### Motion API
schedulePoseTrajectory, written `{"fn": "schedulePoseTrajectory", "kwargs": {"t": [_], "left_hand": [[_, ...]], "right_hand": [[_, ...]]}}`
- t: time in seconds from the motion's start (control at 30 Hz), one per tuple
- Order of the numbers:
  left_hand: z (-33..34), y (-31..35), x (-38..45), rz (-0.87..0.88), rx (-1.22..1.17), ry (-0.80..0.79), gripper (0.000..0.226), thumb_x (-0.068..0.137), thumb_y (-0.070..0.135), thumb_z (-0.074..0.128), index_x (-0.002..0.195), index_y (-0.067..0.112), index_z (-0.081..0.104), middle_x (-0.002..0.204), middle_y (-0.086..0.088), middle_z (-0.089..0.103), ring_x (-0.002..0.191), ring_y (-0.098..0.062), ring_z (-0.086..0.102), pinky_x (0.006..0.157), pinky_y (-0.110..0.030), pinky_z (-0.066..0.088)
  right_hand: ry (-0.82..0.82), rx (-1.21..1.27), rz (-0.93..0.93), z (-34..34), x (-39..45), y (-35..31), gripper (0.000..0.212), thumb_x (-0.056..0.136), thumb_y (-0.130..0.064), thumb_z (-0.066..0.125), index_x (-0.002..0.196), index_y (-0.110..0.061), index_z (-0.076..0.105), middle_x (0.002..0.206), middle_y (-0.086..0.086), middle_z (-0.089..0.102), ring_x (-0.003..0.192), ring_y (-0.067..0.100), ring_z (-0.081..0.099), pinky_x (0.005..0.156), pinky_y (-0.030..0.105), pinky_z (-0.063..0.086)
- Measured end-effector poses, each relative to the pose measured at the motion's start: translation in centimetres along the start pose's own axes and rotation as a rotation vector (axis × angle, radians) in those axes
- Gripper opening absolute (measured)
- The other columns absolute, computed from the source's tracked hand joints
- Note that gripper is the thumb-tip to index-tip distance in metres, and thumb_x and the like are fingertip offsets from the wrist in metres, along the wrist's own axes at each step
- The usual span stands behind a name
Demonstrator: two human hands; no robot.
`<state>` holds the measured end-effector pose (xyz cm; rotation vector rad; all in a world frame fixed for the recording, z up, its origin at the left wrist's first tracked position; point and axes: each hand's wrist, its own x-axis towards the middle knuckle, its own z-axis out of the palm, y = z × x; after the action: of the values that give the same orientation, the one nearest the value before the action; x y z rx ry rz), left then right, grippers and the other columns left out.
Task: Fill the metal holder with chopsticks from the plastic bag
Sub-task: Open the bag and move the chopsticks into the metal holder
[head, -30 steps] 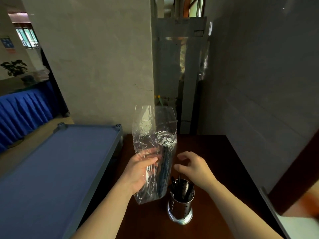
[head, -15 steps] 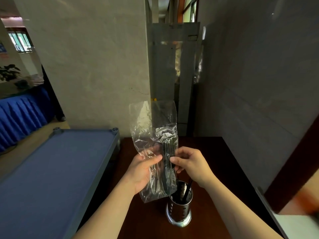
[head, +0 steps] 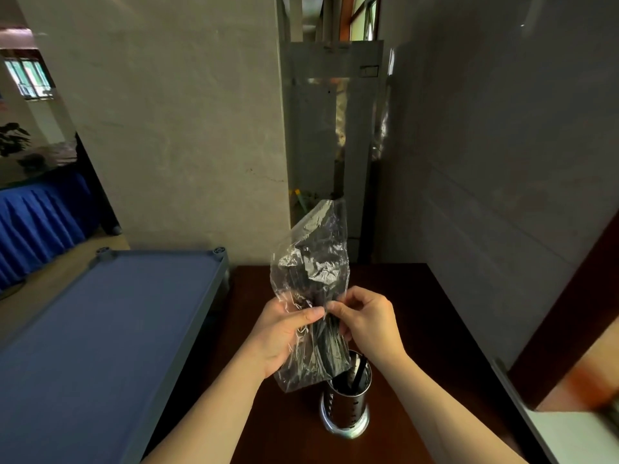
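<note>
A clear crinkled plastic bag with black chopsticks inside is held upright above the dark wooden table. My left hand grips the bag's left side at mid-height. My right hand pinches the bag from the right, its fingertips meeting my left thumb. Just below and to the right stands the perforated metal holder, with a few black chopsticks leaning inside it. The bag's lower end hangs over the holder's left rim.
A blue-topped cart borders the table on the left. A grey wall stands close on the right, a metal cabinet behind the table. A white ledge lies at the lower right.
My right hand moved from above the holder up to the bag and closed on it. The bag's top has folded and narrowed, and the bag tilted slightly right.
</note>
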<state>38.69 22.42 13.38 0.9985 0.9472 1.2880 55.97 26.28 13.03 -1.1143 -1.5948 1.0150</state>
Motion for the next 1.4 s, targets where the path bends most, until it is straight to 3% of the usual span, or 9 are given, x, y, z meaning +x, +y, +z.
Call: {"fn": "schedulePoseTrajectory", "kwargs": {"t": [0.17, 0.3, 0.47, 0.6, 0.8, 1.0, 1.13, 1.27, 1.4], "left_hand": [[-0.8, -0.4, 0.6, 0.076, 0.058, 0.054, 0.035, 0.080, 0.007, 0.079, 0.114, 0.010, 0.073, 0.115, -0.015, 0.076, 0.112, -0.028, 0.071, 0.097, -0.039, 0.053], [-1.1, -0.1, 0.7, 0.085, 0.098, 0.082, 0.031, 0.082, 0.001, 0.077, 0.102, 0.024, 0.078, 0.110, -0.007, 0.079, 0.106, -0.018, 0.074, 0.079, -0.016, 0.056], [-1.3, 0.0, 0.9, 0.046, 0.115, 0.090, 0.036, 0.082, 0.000, 0.077, 0.098, 0.032, 0.078, 0.110, -0.002, 0.079, 0.106, -0.011, 0.073, 0.078, -0.011, 0.052], [-1.0, -0.4, 1.2, 0.024, 0.125, 0.061, 0.033, 0.083, -0.003, 0.075, 0.101, 0.025, 0.078, 0.111, -0.005, 0.078, 0.109, -0.015, 0.072, 0.089, -0.023, 0.048], [-0.8, -0.4, 1.3, 0.016, 0.128, 0.065, 0.030, 0.084, -0.005, 0.073, 0.109, 0.011, 0.076, 0.111, -0.010, 0.078, 0.109, -0.020, 0.072, 0.095, -0.032, 0.048], [-1.1, -0.1, 0.9, 0.020, 0.115, 0.045, 0.029, 0.085, -0.002, 0.074, 0.102, 0.020, 0.079, 0.112, -0.007, 0.078, 0.111, -0.017, 0.071, 0.095, -0.032, 0.045], [-1.0, 0.1, 0.8, 0.021, 0.109, 0.008, 0.034, 0.084, -0.001, 0.074, 0.108, 0.023, 0.077, 0.116, -0.002, 0.077, 0.112, -0.010, 0.070, 0.089, -0.020, 0.046], [-0.6, 0.6, 0.5, 0.008, 0.148, -0.066, 0.045, 0.087, 0.001, 0.072, 0.117, 0.035, 0.075, 0.124, 0.004, 0.074, 0.118, -0.003, 0.065, 0.083, -0.007, 0.049], [-0.4, 1.3, 0.1, -0.028, 0.184, -0.122, 0.051, 0.085, 0.013, 0.075, 0.119, 0.050, 0.069, 0.129, 0.019, 0.069, 0.119, 0.011, 0.058, 0.090, -0.016, 0.036]], "right_hand": [[-0.120, -0.101, -0.048, -0.9, 0.0, -0.2, 0.006, 0.093, -0.019, 0.072, 0.090, -0.020, 0.076, 0.064, 0.001, 0.069, 0.053, 0.007, 0.061, 0.054, 0.026, 0.053], [-0.090, -0.137, -0.090, -2.4, 0.8, -1.5, 0.022, 0.090, -0.016, 0.074, 0.112, -0.021, 0.073, 0.089, 0.000, 0.074, 0.072, 0.014, 0.065, 0.067, 0.035, 0.058], [0.139, -0.134, -0.359, -4.2, 2.8, -6.5, 0.020, 0.093, -0.002, 0.066, 0.105, -0.016, 0.075, 0.093, -0.004, 0.074, 0.082, 0.011, 0.071, 0.076, 0.034, 0.059], [-0.073, -0.380, -0.466, -3.4, 4.5, -10.0, 0.018, 0.096, -0.008, 0.064, 0.107, -0.015, 0.076, 0.091, -0.007, 0.075, 0.083, 0.006, 0.070, 0.076, 0.025, 0.058], [-0.388, -0.695, -0.342, -1.6, 6.3, -10.7, 0.032, 0.091, -0.029, 0.074, 0.119, -0.013, 0.072, 0.114, 0.002, 0.074, 0.101, 0.012, 0.068, 0.091, 0.030, 0.057], [-0.465, -0.844, -0.248, -0.5, 6.7, -10.6, 0.054, 0.076, -0.050, 0.083, 0.118, -0.019, 0.069, 0.112, 0.000, 0.070, 0.100, 0.020, 0.066, 0.086, 0.042, 0.059], [-0.502, -0.940, -0.259, 0.2, 6.8, -10.7, 0.059, 0.070, -0.061, 0.082, 0.111, -0.021, 0.068, 0.100, -0.004, 0.066, 0.093, 0.020, 0.062, 0.078, 0.042, 0.057], [-0.531, -1.011, -0.331, 1.0, 6.7, -10.6, 0.057, 0.075, -0.063, 0.076, 0.112, -0.021, 0.063, 0.103, -0.002, 0.064, 0.093, 0.021, 0.061, 0.077, 0.042, 0.056], [-0.607, -1.010, -0.371, 1.4, 6.7, -9.9, 0.054, 0.085, -0.056, 0.072, 0.122, -0.018, 0.062, 0.111, 0.001, 0.068, 0.097, 0.021, 0.064, 0.084, 0.044, 0.056]]}}
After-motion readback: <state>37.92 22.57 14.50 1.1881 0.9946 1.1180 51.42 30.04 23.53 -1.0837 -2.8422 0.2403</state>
